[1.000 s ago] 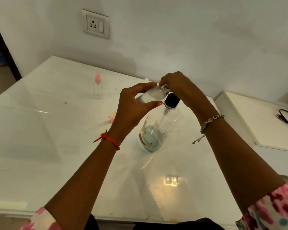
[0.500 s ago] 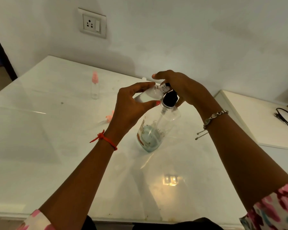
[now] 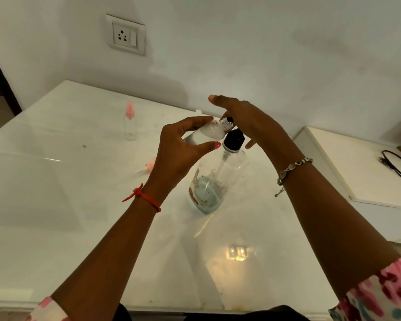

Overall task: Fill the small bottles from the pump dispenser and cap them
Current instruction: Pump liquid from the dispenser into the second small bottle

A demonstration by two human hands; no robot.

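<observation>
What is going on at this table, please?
A person is filling a small bottle from a pump dispenser on the table. The left hand holds the uncapped bottle tilted, neck at the spout; the right hand rests on the pump head with fingers straight. A second bottle, pink-capped, stands farther back, and a loose pink cap lies beside the left hand.

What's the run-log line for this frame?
step: fill | left hand: holds uncapped small bottle at nozzle | right hand: on pump dispenser top
</observation>
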